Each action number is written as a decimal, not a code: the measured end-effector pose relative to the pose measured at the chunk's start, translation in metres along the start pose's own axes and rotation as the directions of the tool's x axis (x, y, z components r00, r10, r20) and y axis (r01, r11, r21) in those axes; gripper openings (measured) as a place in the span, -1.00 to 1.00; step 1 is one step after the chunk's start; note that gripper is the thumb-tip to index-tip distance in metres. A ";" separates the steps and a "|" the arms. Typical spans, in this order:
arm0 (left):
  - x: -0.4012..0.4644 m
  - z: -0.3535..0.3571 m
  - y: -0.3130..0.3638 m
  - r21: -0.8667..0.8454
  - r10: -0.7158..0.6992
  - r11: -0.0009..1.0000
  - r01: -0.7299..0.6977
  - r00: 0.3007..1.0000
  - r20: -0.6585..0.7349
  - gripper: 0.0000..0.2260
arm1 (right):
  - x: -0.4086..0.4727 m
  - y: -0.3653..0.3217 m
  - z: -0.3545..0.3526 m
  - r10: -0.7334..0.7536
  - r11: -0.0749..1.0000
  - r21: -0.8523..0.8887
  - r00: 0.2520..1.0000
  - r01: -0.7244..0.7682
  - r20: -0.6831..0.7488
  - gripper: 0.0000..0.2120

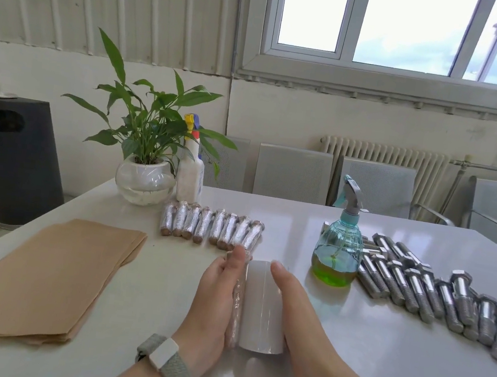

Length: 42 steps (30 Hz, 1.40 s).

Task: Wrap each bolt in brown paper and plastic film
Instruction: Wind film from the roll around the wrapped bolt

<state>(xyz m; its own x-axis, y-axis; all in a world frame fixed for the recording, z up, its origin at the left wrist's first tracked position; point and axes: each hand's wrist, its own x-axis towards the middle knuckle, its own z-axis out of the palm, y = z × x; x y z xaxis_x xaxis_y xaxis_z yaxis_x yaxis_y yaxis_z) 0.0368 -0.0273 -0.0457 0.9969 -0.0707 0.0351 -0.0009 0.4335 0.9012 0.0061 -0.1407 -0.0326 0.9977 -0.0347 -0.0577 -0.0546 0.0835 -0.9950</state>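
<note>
At the table's front middle my left hand (214,300) holds a bolt wrapped in brown paper and film (236,306), pressed against a roll of plastic film (262,309). My right hand (298,307) cups the roll from the right. A stack of brown paper sheets (42,272) lies at the left. Several wrapped bolts (211,226) lie in a row behind my hands. Several bare steel bolts (434,292) lie in a row at the right.
A spray bottle with green liquid (339,243) stands between the roll and the bare bolts. A potted plant in a glass bowl (144,182) and a white spray bottle (191,168) stand at the back. Metal chairs (292,175) line the table's far edge.
</note>
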 end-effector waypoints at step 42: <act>-0.016 0.006 -0.002 -0.065 -0.128 0.988 0.140 0.978 0.162 -0.63 | -0.001 0.002 0.005 -0.221 0.965 -0.206 0.928 0.163 -0.301 -0.39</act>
<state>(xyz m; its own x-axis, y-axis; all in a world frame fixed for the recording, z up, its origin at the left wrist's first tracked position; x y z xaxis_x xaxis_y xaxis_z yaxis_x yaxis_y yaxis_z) 0.0207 -0.0327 -0.0449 0.9627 -0.2702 -0.0115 0.1441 0.4768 0.8671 0.0047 -0.1352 -0.0343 0.9258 -0.3505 0.1416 0.1015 -0.1304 -0.9863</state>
